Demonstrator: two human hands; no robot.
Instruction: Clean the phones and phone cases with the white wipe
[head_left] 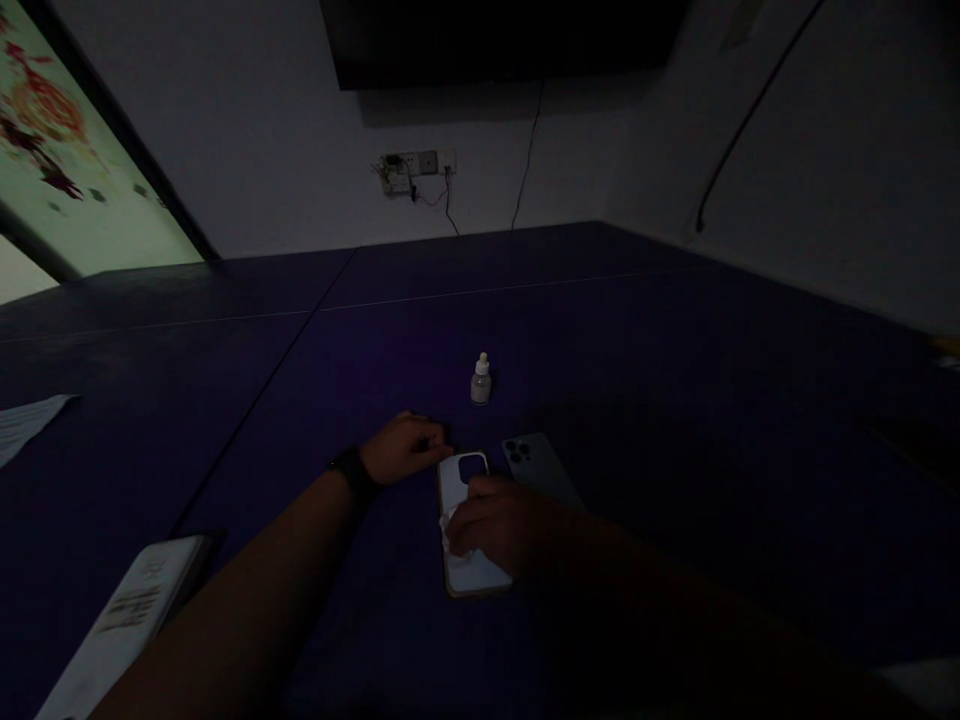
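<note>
A white phone case [454, 482] with a brownish rim and a dark camera cutout lies flat on the dark blue table. Curled at its upper left corner is my left hand [409, 448], thumb tip against the edge, steadying it; a dark watch is on that wrist. My right hand [499, 520] is closed over the middle of the case, pressing a crumpled white tissue [455, 538] onto it. Just right of the case rests a grey phone [544, 465], camera side up, partly hidden by my right hand. A small dropper bottle [481, 384] with a white cap stands upright beyond the case.
A white box [124, 620] with print lies at the lower left, partly behind my left forearm. Paper [30, 425] lies at the left edge. Against the far wall are a socket strip [412, 170] with cables and a dark screen [502, 40]. The room is dim.
</note>
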